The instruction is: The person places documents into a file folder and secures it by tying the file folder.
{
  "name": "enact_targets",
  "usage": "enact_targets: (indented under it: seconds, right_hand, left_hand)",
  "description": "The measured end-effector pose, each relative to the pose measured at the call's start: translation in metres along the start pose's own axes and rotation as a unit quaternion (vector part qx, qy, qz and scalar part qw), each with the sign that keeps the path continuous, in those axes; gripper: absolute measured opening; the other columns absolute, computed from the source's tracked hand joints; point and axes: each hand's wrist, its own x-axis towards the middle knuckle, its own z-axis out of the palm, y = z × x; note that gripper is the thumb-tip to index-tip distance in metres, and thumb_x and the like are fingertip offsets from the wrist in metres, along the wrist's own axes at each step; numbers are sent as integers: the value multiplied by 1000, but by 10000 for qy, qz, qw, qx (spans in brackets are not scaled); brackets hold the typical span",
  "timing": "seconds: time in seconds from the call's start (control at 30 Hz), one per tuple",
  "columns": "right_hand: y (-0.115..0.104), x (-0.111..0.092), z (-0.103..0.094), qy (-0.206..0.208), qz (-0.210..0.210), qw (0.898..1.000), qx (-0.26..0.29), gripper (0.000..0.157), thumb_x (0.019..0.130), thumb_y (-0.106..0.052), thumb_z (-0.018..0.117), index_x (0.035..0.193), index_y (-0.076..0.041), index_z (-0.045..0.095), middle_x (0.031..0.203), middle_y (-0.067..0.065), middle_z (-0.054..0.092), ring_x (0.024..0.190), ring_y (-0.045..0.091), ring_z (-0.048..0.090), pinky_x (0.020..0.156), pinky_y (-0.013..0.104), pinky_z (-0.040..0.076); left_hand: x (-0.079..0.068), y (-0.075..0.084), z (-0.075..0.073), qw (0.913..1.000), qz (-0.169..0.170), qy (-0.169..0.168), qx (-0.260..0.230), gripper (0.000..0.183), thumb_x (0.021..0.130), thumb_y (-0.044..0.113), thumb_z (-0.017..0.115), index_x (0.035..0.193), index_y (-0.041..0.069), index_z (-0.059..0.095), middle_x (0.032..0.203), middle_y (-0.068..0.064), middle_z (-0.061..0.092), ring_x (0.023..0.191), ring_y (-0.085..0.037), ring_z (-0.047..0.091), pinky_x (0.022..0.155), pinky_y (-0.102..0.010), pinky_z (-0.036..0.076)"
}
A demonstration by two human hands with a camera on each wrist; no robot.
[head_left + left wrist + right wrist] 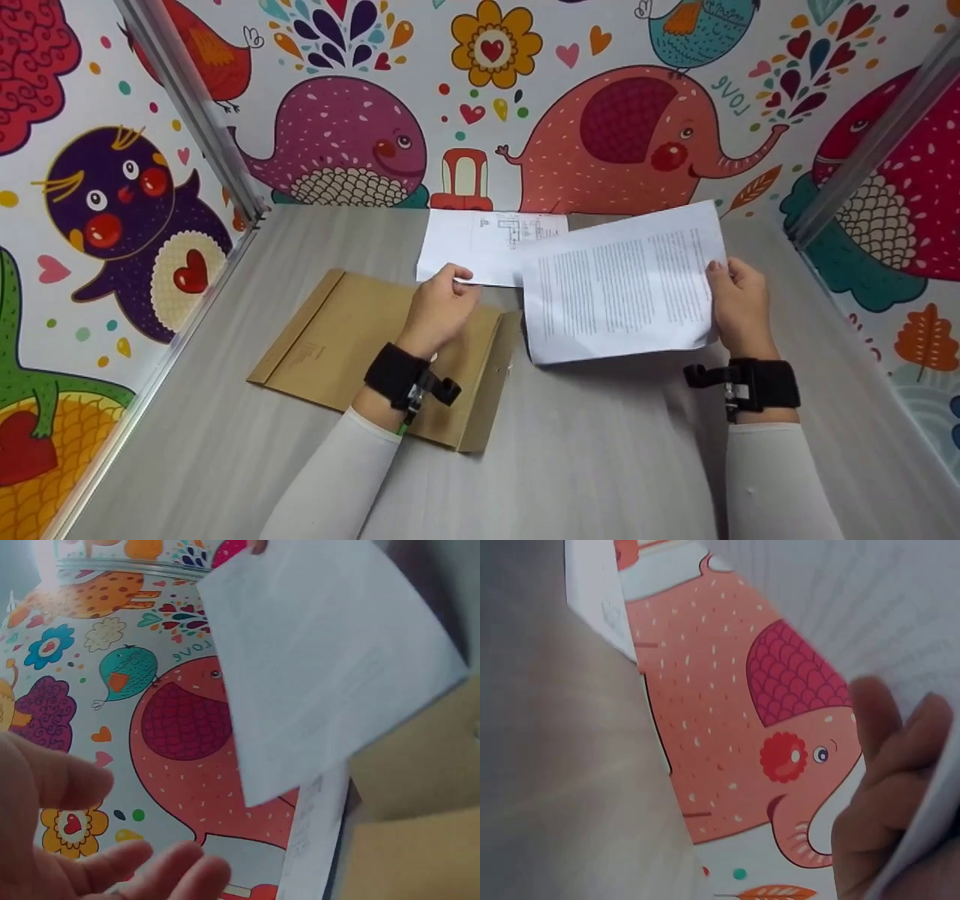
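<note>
My right hand pinches the right edge of a printed sheet of paper, thumb on the near face and fingers behind. The sheet hangs tilted above the table, its lines of text facing me. Left of it, my left hand hovers over a brown kraft document folder that lies with its right flap folded out. In the left wrist view the left thumb and fingers are loosely bent and apart, with nothing between them. A second white sheet with a line drawing lies behind, partly covered by the held sheet.
The grey table meets patterned walls at the back and both sides. A metal corner post stands at the left, another at the right. Each wrist wears a black strap with a small camera arm.
</note>
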Motion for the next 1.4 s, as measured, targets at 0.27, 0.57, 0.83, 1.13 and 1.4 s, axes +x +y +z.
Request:
enact_targets:
  seconds: [0.27, 0.57, 0.83, 1.13, 1.4]
  right_hand:
    - [-7, 1, 7, 133, 805, 9827, 1660, 38, 105, -31, 45, 133, -6, 54, 100, -5, 67, 79, 7, 67, 62, 20, 53]
    - [-4, -2, 19, 36, 989, 9748, 2000, 34, 106, -30, 43, 130, -8, 53, 100, -3, 67, 80, 6, 68, 63, 20, 53]
    - [-4, -1, 19, -57, 1048, 9754, 1941, 40, 106, -33, 43, 137, -9, 51, 106, -4, 68, 85, 8, 70, 66, 21, 55]
    - [-3, -2, 20, -108, 982, 9793, 1767, 42, 105, -34, 45, 139, -9, 51, 106, -2, 67, 86, 9, 70, 66, 22, 55]
    - [-3, -2, 21, -293, 941, 9843, 1464, 41, 105, -34, 45, 137, -8, 51, 100, -3, 66, 82, 8, 68, 65, 21, 54]
  left_hand:
    - [-27, -25, 17, 9811, 470, -795, 1698, 58, 89, 25, 67, 141, 11, 49, 132, -15, 58, 125, -35, 52, 105, -48, 44]
    - [-37, -41, 25, 9608, -7, -1196, 2501, 87, 71, 43, 86, 145, 20, 47, 156, -20, 38, 148, -57, 10, 108, -82, 10]
    - [-37, -38, 31, 9576, 6, -1229, 2606, 77, 74, 27, 83, 142, 10, 53, 158, -21, 35, 148, -55, 16, 110, -80, 15]
    - [-39, -36, 34, 9463, 73, -1421, 2904, 75, 77, 23, 74, 143, -2, 48, 154, -20, 38, 144, -46, 28, 111, -72, 24]
    - [-34, -30, 32, 9570, 62, -1250, 2615, 60, 95, 13, 58, 149, -5, 39, 157, -22, 36, 146, -41, 30, 111, -69, 23]
